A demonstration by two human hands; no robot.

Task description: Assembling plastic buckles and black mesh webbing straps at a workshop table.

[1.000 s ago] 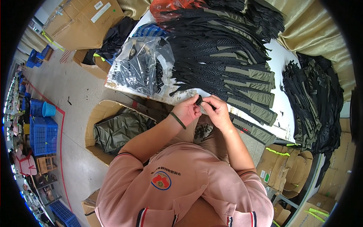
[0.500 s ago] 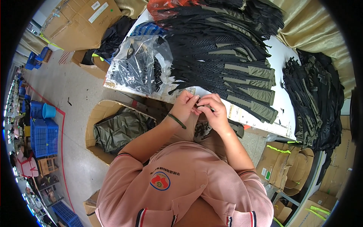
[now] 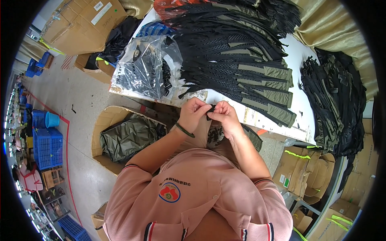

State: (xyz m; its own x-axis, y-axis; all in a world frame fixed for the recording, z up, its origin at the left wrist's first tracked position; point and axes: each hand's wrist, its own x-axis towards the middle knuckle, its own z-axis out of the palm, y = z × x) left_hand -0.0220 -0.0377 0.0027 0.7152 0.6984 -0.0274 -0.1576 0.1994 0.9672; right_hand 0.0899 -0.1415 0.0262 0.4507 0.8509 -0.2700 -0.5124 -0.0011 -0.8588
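Note:
Close together near the table's front edge, my left hand (image 3: 194,114) and my right hand (image 3: 225,117) both pinch a small black piece (image 3: 210,112). Fingers cover most of it, so its exact kind does not show. Just beyond my hands, a fanned row of black mesh straps with olive fabric ends (image 3: 257,86) lies on the white table (image 3: 299,120). A clear plastic bag (image 3: 144,66) holding black parts rests on the table to the left of the straps.
An open cardboard box (image 3: 98,138) with dark olive fabric (image 3: 128,138) stands left of my legs. More black and olive straps (image 3: 335,104) hang at the right. Cardboard boxes (image 3: 295,168) sit below them. Blue crates (image 3: 47,146) stand far left.
My right hand has turned slightly and its fingers have closed in nearer the left fingertips. The small black piece shows more plainly between them now.

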